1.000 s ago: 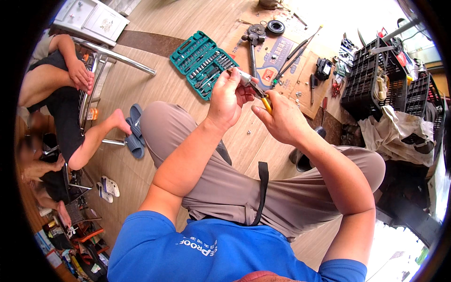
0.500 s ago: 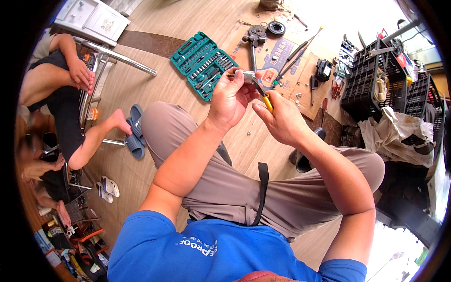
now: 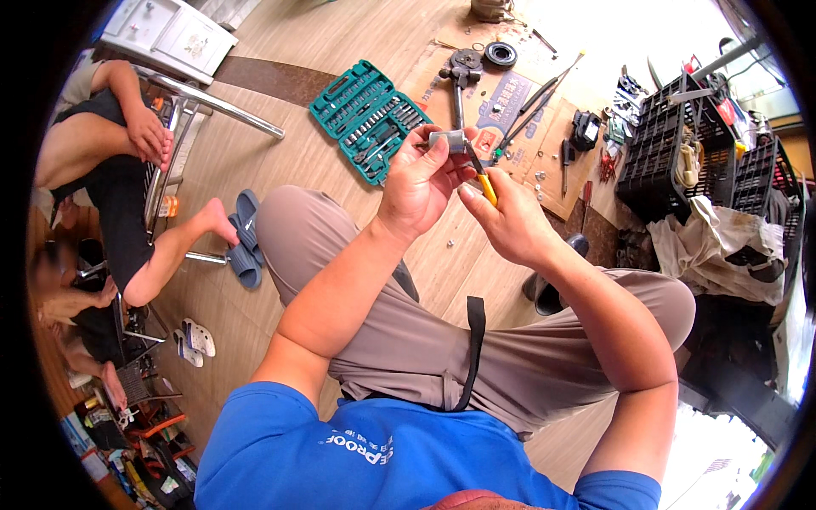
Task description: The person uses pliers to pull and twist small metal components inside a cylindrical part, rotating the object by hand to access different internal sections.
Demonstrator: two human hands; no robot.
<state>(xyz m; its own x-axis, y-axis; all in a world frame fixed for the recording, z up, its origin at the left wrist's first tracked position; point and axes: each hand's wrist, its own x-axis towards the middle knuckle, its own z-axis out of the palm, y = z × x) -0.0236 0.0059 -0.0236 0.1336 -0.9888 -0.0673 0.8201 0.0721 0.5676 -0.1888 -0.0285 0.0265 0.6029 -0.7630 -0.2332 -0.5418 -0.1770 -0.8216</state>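
Between thumb and fingers, my left hand (image 3: pixel 416 183) pinches a small silvery metal cylinder (image 3: pixel 445 142) in front of my chest. My right hand (image 3: pixel 514 217) is wrapped round the yellow handle of a pair of pliers (image 3: pixel 486 185). The dark jaws of the pliers reach up to the cylinder's right end; whether they grip something there is too small to tell. Beyond my hands, a green socket set case (image 3: pixel 367 119) lies open on the floor, and a flattened cardboard sheet (image 3: pixel 557 187) carries a metal tool with a round head (image 3: pixel 464 68).
A black ring-shaped part (image 3: pixel 500 54), long-handled cutters (image 3: pixel 535 106) and a black device (image 3: pixel 585 127) lie on the cardboard. Black crates (image 3: pixel 659 140) and a pale cloth (image 3: pixel 722 238) are at right. Seated people's bare legs (image 3: pixel 174 255), blue slippers (image 3: pixel 245 242) and a metal-framed chair (image 3: pixel 221 102) are at left.
The cylinder has turned slightly in my left fingers and moved a little. My right hand and the pliers have shifted slightly right and down.
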